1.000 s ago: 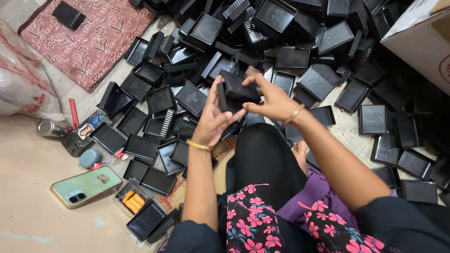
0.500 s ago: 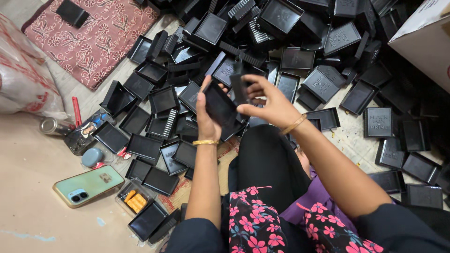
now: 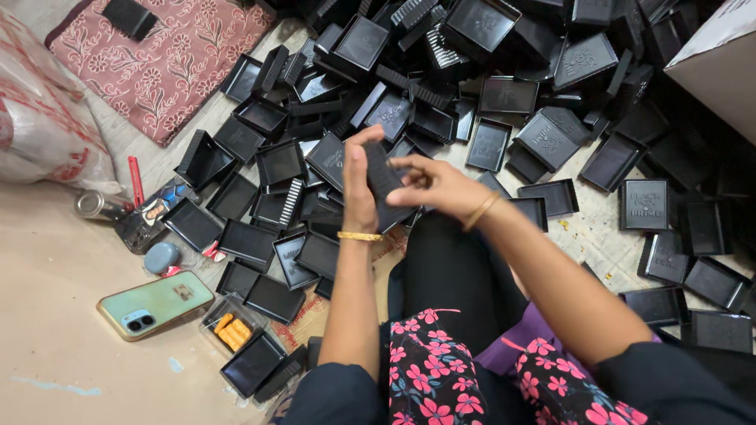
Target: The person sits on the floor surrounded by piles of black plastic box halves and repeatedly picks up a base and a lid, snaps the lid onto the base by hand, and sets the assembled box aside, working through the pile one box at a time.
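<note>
Black box: a flat, rectangular black plastic box (image 3: 383, 182) held upright between both hands, above the person's lap and just in front of the heap; its broad face is turned edge-on to the camera
Left hand: the left hand (image 3: 358, 189) stands upright with fingers pressed together, flat against the left side of the black box, thumb tip at its top edge; a thin gold bangle (image 3: 359, 235) circles the wrist
Right hand: the right hand (image 3: 435, 185) grips the black box from the right, fingers curled round its edge, the index finger stretched along the top; a second gold bangle (image 3: 481, 211) sits on that wrist
Heap: a big pile of black plastic box halves (image 3: 504, 86) spreads across the floor ahead, some lying open side up, some stacked, some tilted
Floor, left: a pale green smartphone (image 3: 154, 304) lies face down; near it a small clear plastic case with orange pieces (image 3: 231, 327), a small round blue-grey lid (image 3: 162, 256) and a red pen (image 3: 135, 181)
Far left: a red floral cloth mat (image 3: 161, 59) and a white printed sack (image 3: 39, 118)
Top right: corner of a brown cardboard carton (image 3: 720, 55)
</note>
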